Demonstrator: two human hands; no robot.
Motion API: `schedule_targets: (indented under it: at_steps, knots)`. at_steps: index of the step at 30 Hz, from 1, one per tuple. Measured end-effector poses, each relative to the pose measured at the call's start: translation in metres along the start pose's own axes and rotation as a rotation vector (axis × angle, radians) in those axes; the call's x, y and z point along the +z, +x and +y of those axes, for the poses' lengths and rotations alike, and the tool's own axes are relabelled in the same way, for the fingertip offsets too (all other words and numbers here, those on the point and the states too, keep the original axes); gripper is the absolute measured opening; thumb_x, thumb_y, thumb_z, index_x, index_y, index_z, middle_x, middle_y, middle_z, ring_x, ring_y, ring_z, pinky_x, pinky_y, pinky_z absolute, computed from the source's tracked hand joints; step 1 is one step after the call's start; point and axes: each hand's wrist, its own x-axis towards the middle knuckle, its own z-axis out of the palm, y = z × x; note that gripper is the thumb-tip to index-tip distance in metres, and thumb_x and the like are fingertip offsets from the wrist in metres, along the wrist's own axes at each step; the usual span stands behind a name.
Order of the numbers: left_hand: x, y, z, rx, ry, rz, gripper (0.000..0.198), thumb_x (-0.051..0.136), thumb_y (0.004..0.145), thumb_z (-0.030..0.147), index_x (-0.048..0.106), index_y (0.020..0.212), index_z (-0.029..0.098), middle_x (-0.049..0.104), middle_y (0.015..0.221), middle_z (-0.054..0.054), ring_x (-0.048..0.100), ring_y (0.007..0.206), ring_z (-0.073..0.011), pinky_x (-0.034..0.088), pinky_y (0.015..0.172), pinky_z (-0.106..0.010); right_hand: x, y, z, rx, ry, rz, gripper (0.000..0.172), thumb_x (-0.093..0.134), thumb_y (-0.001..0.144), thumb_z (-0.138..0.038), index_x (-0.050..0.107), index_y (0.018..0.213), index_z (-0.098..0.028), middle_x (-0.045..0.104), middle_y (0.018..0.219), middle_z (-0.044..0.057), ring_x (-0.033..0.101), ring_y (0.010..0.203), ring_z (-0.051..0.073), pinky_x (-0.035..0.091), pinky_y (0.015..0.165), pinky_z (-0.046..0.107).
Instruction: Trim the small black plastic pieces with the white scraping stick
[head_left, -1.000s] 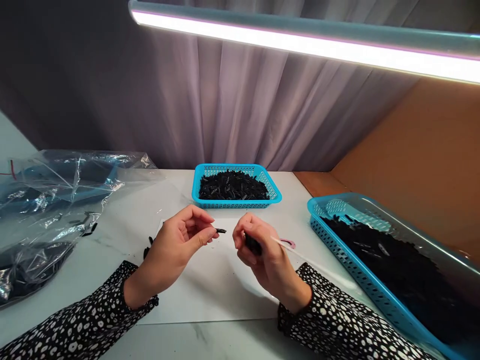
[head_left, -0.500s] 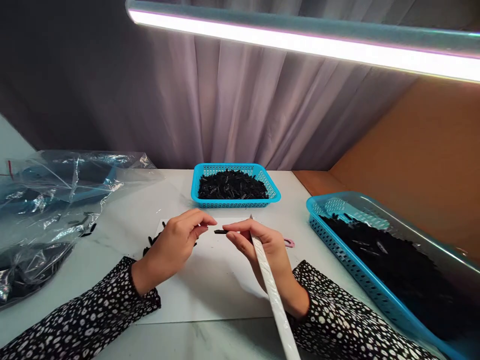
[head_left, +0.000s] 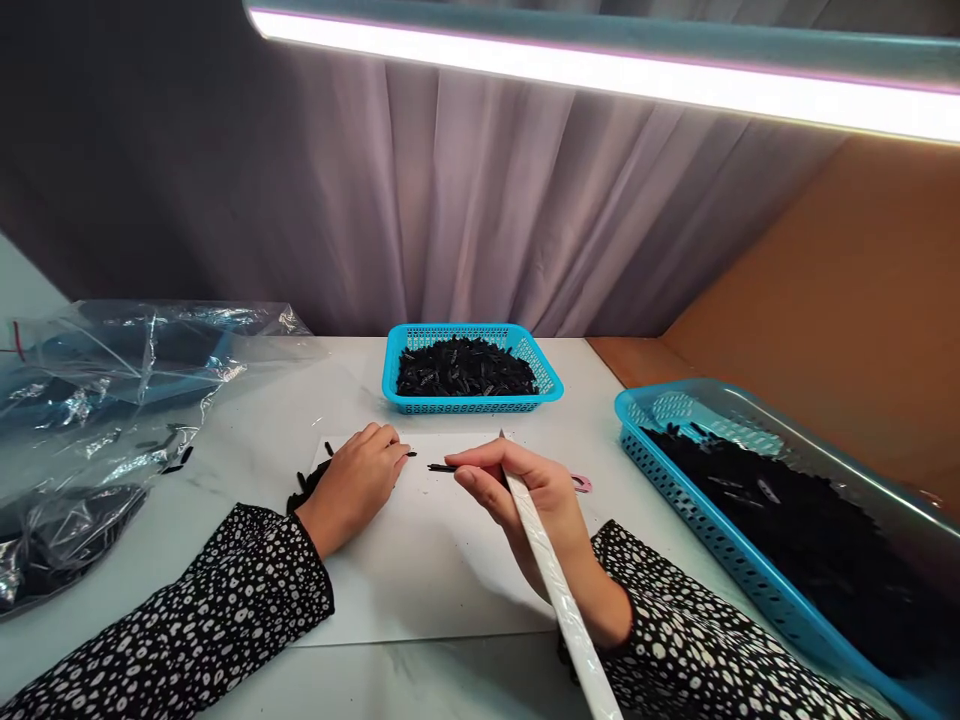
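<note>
My left hand (head_left: 358, 480) is closed, a small black piece (head_left: 411, 454) poking out from its fingertips. It rests over a small pile of loose black pieces (head_left: 304, 490) on a white sheet (head_left: 420, 590). Thumb and forefinger of my right hand (head_left: 529, 490) pinch one or more thin black pieces (head_left: 441, 468), pointing left. A long white stick (head_left: 555, 580), seemingly wrapped, with a dark pointed tip, also passes through this hand and slants toward me. The two hands are apart, a short gap between the black pieces.
Behind the hands stands a blue basket (head_left: 555, 390) heaped with black pieces. A larger blue basket (head_left: 690, 525) of black pieces is at right. Clear plastic bags (head_left: 150, 350) lie at left. A pink object (head_left: 582, 484) sits beside my right hand. A lamp (head_left: 600, 70) hangs above.
My left hand has lowered onto the pile and turned, its fingers closing; a black piece now shows at its tips. My right hand has hardly moved.
</note>
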Motion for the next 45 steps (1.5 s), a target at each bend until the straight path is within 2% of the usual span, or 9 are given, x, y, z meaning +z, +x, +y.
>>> schedule_targets:
  at_steps: [5,11,18,22,26,33,38,41,45]
  knots:
    - [-0.005,-0.001,0.004,-0.004,-0.054,0.014,0.023,0.049,0.094,0.010,0.069,0.085,0.018,0.068,0.092,-0.008,0.059,0.090,-0.0264,0.050,0.080,-0.041,0.000,-0.002,-0.004,0.043,0.044,-0.006,0.019,0.076,0.082,-0.039,0.077,0.080,-0.020,0.052,0.057,-0.003,0.038,0.053,0.011,0.032,0.050,0.027]
    - [-0.011,0.002,0.008,-0.050,-0.201,0.055,0.018,0.053,0.089,0.009,0.063,0.079,0.020,0.068,0.086,-0.006,0.060,0.087,-0.0260,0.049,0.080,-0.040,0.001,-0.003,-0.005,0.189,0.184,-0.039,0.029,0.076,0.083,-0.046,0.073,0.080,-0.018,0.030,0.052,-0.009,0.019,0.049,0.008,0.015,0.046,0.026]
    - [-0.026,0.002,0.018,-0.171,-0.478,0.119,0.012,0.055,0.091,0.019,0.064,0.084,0.019,0.071,0.079,-0.003,0.066,0.074,-0.0185,0.052,0.070,-0.031,0.002,-0.004,-0.006,0.261,0.331,-0.055,0.035,0.076,0.083,-0.049,0.063,0.076,-0.017,0.029,0.053,-0.011,0.015,0.048,0.006,0.011,0.046,0.026]
    - [-0.044,0.000,0.029,-0.307,-0.948,0.102,0.020,0.065,0.089,0.037,0.070,0.087,0.018,0.075,0.081,-0.005,0.070,0.076,-0.0191,0.055,0.068,-0.030,0.001,-0.003,-0.006,0.257,0.330,-0.062,0.035,0.075,0.083,-0.048,0.061,0.075,-0.018,0.028,0.053,-0.011,0.015,0.048,0.007,0.010,0.046,0.026]
    - [-0.060,-0.004,0.041,-0.361,-1.264,0.083,0.018,0.074,0.083,0.036,0.075,0.086,0.019,0.076,0.084,-0.005,0.071,0.085,-0.0201,0.056,0.077,-0.032,0.001,-0.003,-0.005,0.245,0.312,-0.068,0.033,0.075,0.084,-0.048,0.065,0.078,-0.017,0.028,0.053,-0.011,0.015,0.048,0.007,0.011,0.047,0.027]
    - [-0.069,-0.009,0.049,-0.380,-1.347,0.123,0.016,0.075,0.082,0.033,0.069,0.089,0.020,0.070,0.078,-0.001,0.069,0.075,-0.0161,0.056,0.074,-0.031,0.003,-0.001,-0.005,0.237,0.355,-0.054,0.030,0.072,0.085,-0.046,0.064,0.080,-0.018,0.027,0.051,-0.012,0.013,0.047,0.007,0.011,0.045,0.025]
    - [-0.069,-0.011,0.051,-0.382,-1.337,0.118,0.016,0.073,0.084,0.032,0.065,0.092,0.020,0.068,0.079,0.001,0.070,0.076,-0.0158,0.057,0.076,-0.031,0.001,0.003,-0.003,0.260,0.525,-0.033,0.030,0.061,0.086,-0.043,0.052,0.069,-0.021,0.052,0.059,-0.005,0.024,0.042,0.006,0.015,0.041,0.023]
    - [-0.069,-0.013,0.051,-0.360,-1.340,0.104,0.014,0.071,0.086,0.031,0.064,0.092,0.021,0.068,0.079,0.002,0.070,0.076,-0.0153,0.057,0.075,-0.030,0.001,0.003,0.000,0.245,0.435,-0.032,0.031,0.066,0.086,-0.045,0.055,0.071,-0.020,0.046,0.057,-0.007,0.023,0.044,0.006,0.015,0.042,0.023]
    - [-0.069,-0.014,0.053,-0.348,-1.339,0.096,0.011,0.069,0.088,0.029,0.063,0.092,0.022,0.069,0.079,0.002,0.068,0.076,-0.0149,0.056,0.075,-0.030,0.000,0.002,0.003,0.133,0.182,-0.045,0.024,0.076,0.081,-0.041,0.073,0.091,-0.020,0.037,0.055,-0.008,0.028,0.050,0.009,0.022,0.047,0.025]
